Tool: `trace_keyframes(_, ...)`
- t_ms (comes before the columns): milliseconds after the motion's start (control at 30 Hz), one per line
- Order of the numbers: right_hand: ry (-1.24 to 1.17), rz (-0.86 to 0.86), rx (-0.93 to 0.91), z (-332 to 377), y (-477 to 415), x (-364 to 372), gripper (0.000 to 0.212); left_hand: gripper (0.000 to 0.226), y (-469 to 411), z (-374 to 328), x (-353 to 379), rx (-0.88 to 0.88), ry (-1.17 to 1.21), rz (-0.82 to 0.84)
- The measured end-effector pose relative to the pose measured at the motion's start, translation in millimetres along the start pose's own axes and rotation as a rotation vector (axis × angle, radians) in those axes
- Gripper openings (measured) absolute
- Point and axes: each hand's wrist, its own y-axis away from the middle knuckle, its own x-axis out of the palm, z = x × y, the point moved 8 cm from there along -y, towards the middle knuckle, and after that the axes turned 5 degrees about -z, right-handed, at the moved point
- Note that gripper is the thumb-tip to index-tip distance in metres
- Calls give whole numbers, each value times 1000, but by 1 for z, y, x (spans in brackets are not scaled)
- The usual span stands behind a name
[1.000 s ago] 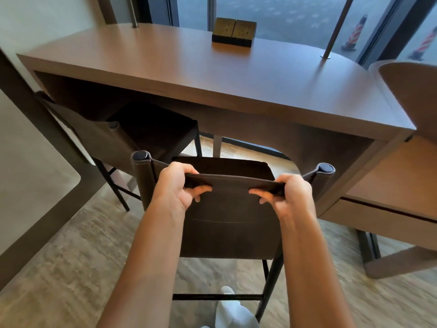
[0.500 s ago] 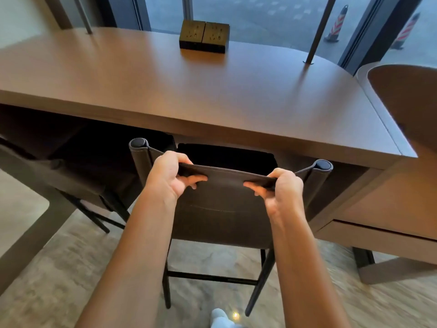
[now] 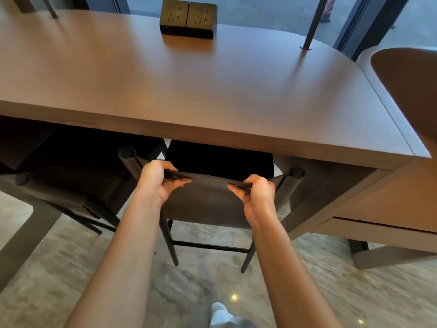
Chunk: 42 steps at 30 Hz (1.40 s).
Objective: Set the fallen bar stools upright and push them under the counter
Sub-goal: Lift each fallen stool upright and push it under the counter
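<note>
Leather-like brown fabric makes the backrest (image 3: 208, 202) of the upright bar stool (image 3: 220, 159), and both hands are clamped on its top edge. The left grip (image 3: 157, 182) curls over it near the left post and the right grip (image 3: 259, 196) near the right post, with the thumbs on the near side. The stool's dark seat already lies under the front edge of the table (image 3: 212, 91), while the backrest and rear legs stand just outside it. A second stool (image 3: 59, 185) sits close beside it on the left, tucked under the same table.

The step in hand looks like the last push home. It should go best with equal pressure from both hands, low and level, so the legs slide across the floor (image 3: 71, 268) and do not tip or catch. A straight line, or one a shade to the right, would keep clear of the second stool. The knuckles ride on top of the backrest, so they need watching as it nears the table edge, and the push can end once the backrest lines up with that edge.

As for containers, none stands open. A lower wooden unit (image 3: 378, 235) on the right shows a seam that may be a closed drawer, and whatever it holds is hidden. The socket block (image 3: 188, 18) on the far side of the table holds nothing
</note>
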Motion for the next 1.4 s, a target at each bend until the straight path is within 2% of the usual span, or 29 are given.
trace_keyframes(333, -56, 62, -39, -19, 14, 2, 16, 14, -13, 7, -16, -80, -15, 116)
trace_keyframes(433, -82, 44, -47, -32, 22, 1, 24, 15, -16, 6, -27, -98, -10, 143)
trace_keyframes(833, -108, -23, -64, -60, 15, -4, 21, 18, -40, 19, -42, -81, -46, 266)
trace_keyframes(1233, -61, 50, -99, -40, -17, 7, 16, 12, -59, 13, -16, -98, -79, 264)
trace_keyframes(1400, 2, -4, -93, -43, -18, 3, 10, 7, -57, 13, -20, -113, -82, 237)
